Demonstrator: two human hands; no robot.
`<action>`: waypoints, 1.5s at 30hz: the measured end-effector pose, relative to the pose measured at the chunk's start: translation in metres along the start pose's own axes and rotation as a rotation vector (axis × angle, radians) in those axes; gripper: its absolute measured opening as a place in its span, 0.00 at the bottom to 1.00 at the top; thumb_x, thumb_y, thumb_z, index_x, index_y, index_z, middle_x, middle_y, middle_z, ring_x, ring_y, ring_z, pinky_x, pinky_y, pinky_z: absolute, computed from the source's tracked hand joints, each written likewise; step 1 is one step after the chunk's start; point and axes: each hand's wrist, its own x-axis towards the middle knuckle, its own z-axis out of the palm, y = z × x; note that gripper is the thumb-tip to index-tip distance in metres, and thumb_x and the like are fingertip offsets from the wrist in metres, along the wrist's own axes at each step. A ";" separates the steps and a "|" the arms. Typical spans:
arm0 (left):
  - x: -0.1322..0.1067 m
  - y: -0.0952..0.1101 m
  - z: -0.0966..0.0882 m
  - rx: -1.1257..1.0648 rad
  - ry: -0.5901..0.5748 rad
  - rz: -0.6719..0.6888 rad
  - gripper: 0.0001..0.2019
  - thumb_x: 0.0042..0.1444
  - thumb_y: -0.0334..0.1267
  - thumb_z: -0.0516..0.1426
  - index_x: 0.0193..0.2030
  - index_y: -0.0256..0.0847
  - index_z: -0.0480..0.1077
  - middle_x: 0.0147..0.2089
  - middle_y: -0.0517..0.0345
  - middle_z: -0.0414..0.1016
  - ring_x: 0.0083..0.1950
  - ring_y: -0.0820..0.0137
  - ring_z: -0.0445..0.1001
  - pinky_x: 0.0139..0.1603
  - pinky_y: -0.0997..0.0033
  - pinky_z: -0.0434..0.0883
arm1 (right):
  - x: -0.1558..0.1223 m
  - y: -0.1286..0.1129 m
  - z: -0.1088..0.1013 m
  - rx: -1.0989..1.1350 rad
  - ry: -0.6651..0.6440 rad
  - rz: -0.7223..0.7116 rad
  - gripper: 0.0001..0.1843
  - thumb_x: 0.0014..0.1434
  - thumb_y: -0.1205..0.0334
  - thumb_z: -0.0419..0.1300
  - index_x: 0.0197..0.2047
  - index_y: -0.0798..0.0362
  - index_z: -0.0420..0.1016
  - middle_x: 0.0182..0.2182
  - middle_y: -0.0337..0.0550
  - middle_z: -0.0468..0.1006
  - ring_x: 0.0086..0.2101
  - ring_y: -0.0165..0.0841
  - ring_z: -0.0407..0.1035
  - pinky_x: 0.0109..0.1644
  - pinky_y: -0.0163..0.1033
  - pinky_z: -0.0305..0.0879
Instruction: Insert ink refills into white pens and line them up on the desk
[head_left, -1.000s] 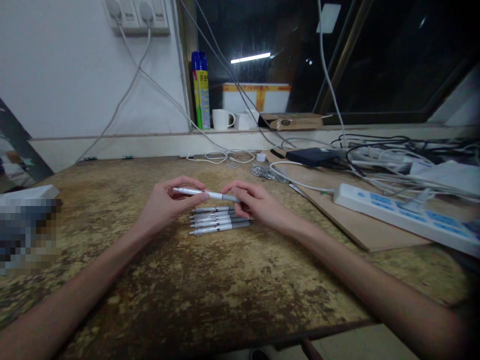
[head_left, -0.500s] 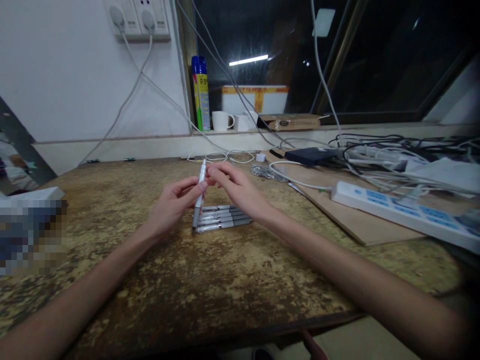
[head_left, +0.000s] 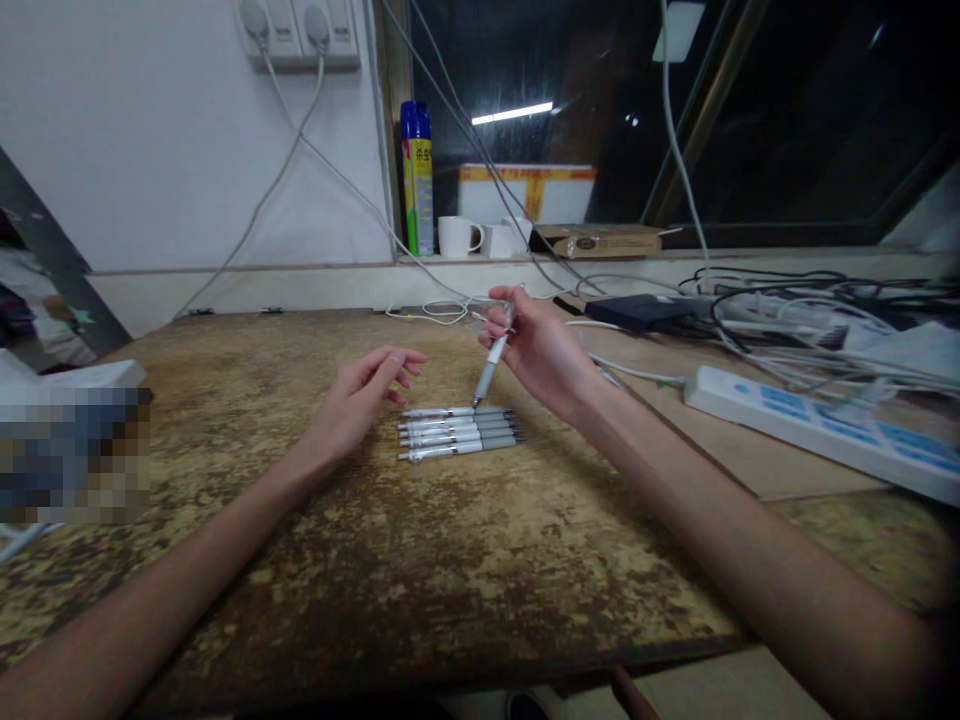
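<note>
Right hand point(head_left: 546, 348) clamped on slim white-and-grey plastic pen point(head_left: 492, 361), tilted, tip down near row of matching pens point(head_left: 459, 433) on worn brown wooden table point(head_left: 450, 570). Left hand point(head_left: 360, 392) empty, loosely spread. Pen's probably light, stiff, slightly slick; grey grip point(head_left: 486, 381) looks the best hold.

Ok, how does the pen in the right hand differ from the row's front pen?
The held pen is tilted, tip down; the front pen lies flat on the table, tip to the right. The right hand partly covers the held pen; the front pen is uncovered. Both have a white barrel and a grey grip.
</note>
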 end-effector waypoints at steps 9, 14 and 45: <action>0.003 -0.004 -0.007 0.013 0.026 -0.001 0.17 0.69 0.48 0.55 0.47 0.39 0.79 0.43 0.52 0.75 0.42 0.67 0.72 0.40 0.69 0.71 | -0.003 -0.017 -0.013 0.142 0.084 0.088 0.15 0.67 0.47 0.56 0.36 0.48 0.66 0.20 0.30 0.55 0.21 0.29 0.51 0.25 0.35 0.56; 0.001 -0.003 -0.005 0.036 0.009 -0.008 0.17 0.69 0.48 0.55 0.47 0.39 0.79 0.42 0.53 0.75 0.42 0.67 0.72 0.41 0.68 0.72 | -0.002 -0.020 -0.013 0.181 0.098 0.065 0.13 0.66 0.50 0.55 0.35 0.48 0.64 0.20 0.30 0.52 0.20 0.30 0.50 0.24 0.34 0.55; 0.002 -0.006 -0.006 0.040 0.011 -0.022 0.17 0.68 0.49 0.56 0.45 0.39 0.80 0.40 0.52 0.75 0.39 0.67 0.73 0.40 0.69 0.72 | -0.001 -0.019 -0.013 0.100 0.087 -0.032 0.13 0.66 0.49 0.55 0.35 0.47 0.65 0.19 0.30 0.51 0.20 0.30 0.50 0.24 0.36 0.56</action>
